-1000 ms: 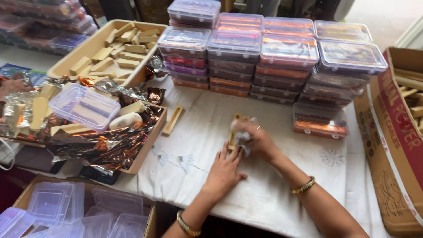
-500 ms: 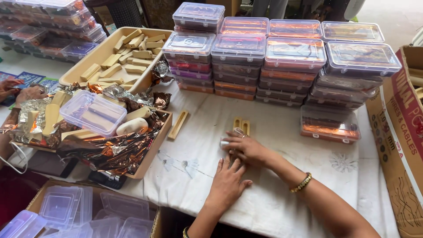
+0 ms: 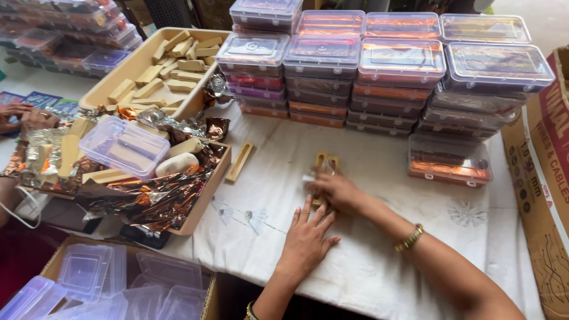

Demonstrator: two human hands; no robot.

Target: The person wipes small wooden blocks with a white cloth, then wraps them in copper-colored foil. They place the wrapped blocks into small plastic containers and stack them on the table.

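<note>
**Soft daylight, slight motion blur**

Even, bright daylight fills the scene, strongest at the top right. Shadows are faint and short under the right hand (image 3: 333, 191) and left hand (image 3: 306, 240). Glare flashes off the lids of the stacked plastic boxes (image 3: 385, 65) and the crumpled foil (image 3: 148, 198). The right hand's fingers smear slightly. Edges bow outward from the wide lens.

Bare white cloth (image 3: 385, 237) is left open around the hands; passage is blocked behind by stacked boxes (image 3: 379, 77) and leftward by a foil-filled tray (image 3: 204, 195).

White-clothed table (image 3: 379, 261), daylight — pale floor (image 3: 542, 15)
</note>
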